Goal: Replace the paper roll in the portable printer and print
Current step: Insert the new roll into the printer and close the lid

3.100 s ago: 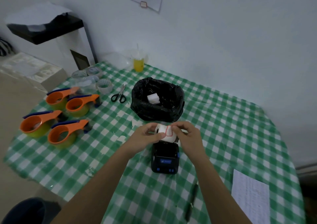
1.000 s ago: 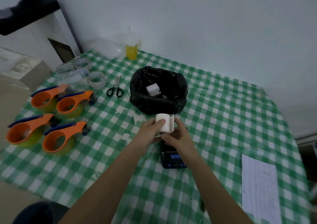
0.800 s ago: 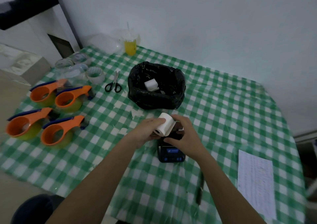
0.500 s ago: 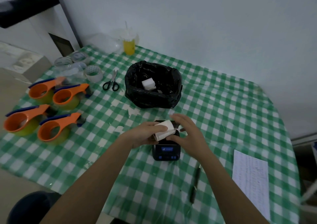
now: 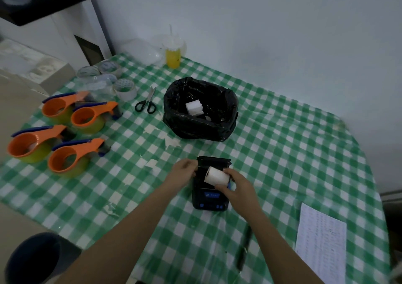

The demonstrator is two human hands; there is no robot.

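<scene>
Glossy checked tablecloth (image 5: 282, 153); matt paper roll (image 5: 216, 176).

Right hand (image 5: 238, 189) holding paper roll (image 5: 216, 176) over open printer (image 5: 210, 191); left hand (image 5: 183, 171) at printer's left edge.

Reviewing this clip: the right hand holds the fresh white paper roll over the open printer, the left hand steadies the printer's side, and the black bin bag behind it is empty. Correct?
Not quite. In the head view the black bin bag is not empty: a white roll lies inside. The rest stands: the right hand holds the paper roll over the open printer, with the left hand at its side.
</scene>
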